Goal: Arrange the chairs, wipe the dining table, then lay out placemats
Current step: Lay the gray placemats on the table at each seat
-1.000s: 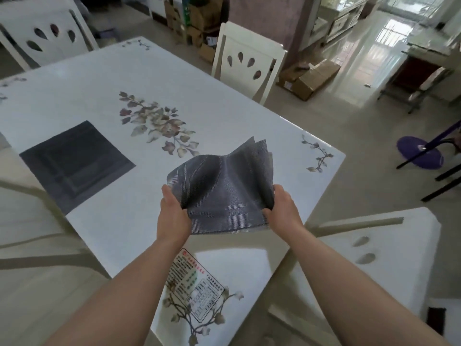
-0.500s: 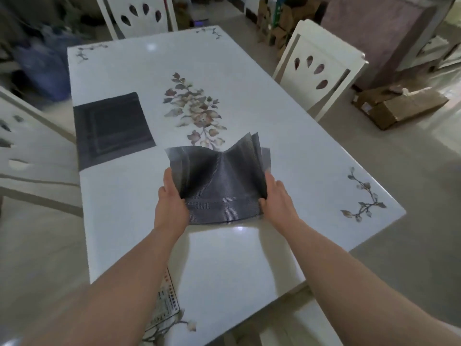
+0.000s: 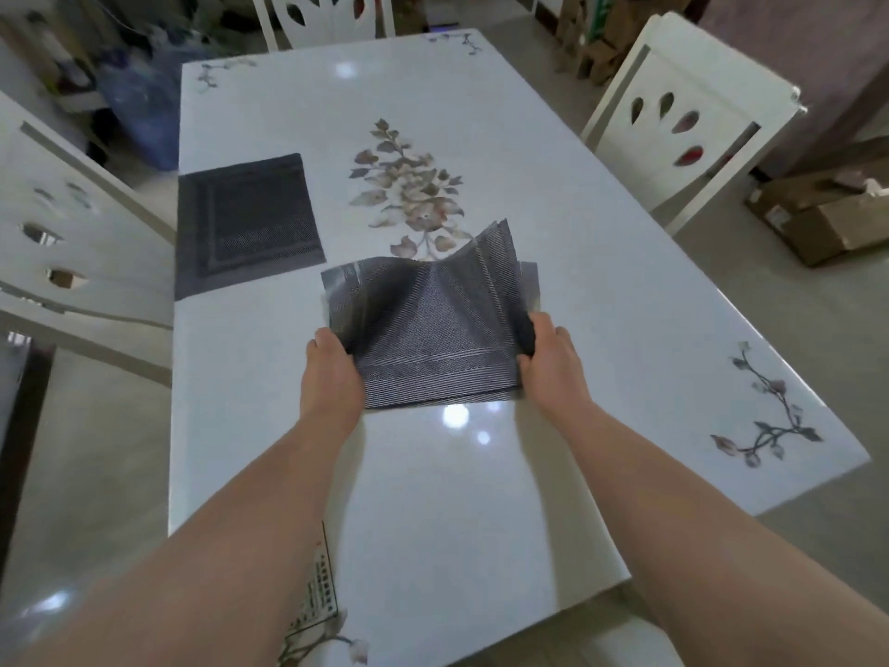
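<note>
**Both hands on a sheaf of grey placemats, mid-table**

Left hand (image 3: 332,373): clamped on the left edge of the held placemats (image 3: 433,339), thumb lying on top, the other fingers hidden underneath.

Right hand (image 3: 551,363): grasping the right edge the same way, with the edge curling up against the hand.

The mats are squeezed inward between the two hands, so the bundle bows, with its sides raised and its middle sagging. Several layers fan apart at the far right corner (exact count not readable).

The bundle is over the middle of the white dining table (image 3: 529,498), its far edge overlapping the floral print (image 3: 409,195). Cannot tell whether its near edge touches the tabletop.

One laid placemat (image 3: 245,223) lies flat along the table's left edge, apart from the bundle.

Chairs: left chair (image 3: 72,243) close against the left side, right chair (image 3: 688,117) near the right side, and far chair (image 3: 327,16) at the far end.

A cardboard box (image 3: 827,219) is on the floor beyond the right chair. A printed label (image 3: 317,599) is on the near table edge, partly covered by the left forearm.
</note>
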`<action>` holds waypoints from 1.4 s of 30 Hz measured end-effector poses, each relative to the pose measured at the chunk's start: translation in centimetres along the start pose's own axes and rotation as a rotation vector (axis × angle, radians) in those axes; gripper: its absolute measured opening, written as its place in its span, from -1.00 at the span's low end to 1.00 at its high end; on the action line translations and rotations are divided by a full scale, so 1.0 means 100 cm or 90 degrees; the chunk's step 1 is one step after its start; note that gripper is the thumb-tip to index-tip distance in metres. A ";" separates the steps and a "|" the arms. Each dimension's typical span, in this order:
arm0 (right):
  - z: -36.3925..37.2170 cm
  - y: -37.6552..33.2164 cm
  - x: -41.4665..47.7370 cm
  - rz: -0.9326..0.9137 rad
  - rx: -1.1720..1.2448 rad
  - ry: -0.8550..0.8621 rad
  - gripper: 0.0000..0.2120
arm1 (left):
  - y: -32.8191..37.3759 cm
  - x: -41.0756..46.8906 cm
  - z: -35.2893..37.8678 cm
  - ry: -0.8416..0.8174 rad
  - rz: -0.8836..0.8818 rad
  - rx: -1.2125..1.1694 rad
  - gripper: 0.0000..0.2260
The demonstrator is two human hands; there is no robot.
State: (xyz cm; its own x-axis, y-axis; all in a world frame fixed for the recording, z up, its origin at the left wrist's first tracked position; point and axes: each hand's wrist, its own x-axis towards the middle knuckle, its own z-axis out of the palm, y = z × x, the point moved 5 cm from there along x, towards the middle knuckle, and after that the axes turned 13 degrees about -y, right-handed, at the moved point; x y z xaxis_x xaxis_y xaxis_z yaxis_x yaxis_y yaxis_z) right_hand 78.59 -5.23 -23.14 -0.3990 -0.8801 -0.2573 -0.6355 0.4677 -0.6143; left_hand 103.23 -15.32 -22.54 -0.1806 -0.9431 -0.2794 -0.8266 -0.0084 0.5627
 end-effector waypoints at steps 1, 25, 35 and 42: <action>-0.002 0.001 0.003 0.015 -0.001 0.014 -0.56 | -0.003 0.004 0.000 -0.002 -0.007 0.003 -0.89; -0.040 -0.013 -0.032 0.144 -0.237 0.070 -0.74 | -0.009 -0.024 -0.028 -0.042 0.005 -0.019 -0.83; -0.049 0.033 -0.082 0.162 -0.188 0.021 -0.82 | -0.016 -0.095 -0.008 -0.053 -0.027 -0.029 -0.84; -0.053 0.074 -0.109 0.126 -0.201 -0.055 -0.81 | -0.014 -0.160 0.036 -0.061 -0.150 -0.045 -0.89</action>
State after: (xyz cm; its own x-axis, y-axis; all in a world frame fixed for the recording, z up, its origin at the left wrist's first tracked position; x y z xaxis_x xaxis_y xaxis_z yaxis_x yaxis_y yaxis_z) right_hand 74.71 8.26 -20.90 -0.4867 -0.7671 -0.4179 -0.7293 0.6202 -0.2891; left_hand 105.31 0.98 -21.67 -0.0398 -0.8761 -0.4804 -0.8134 -0.2508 0.5248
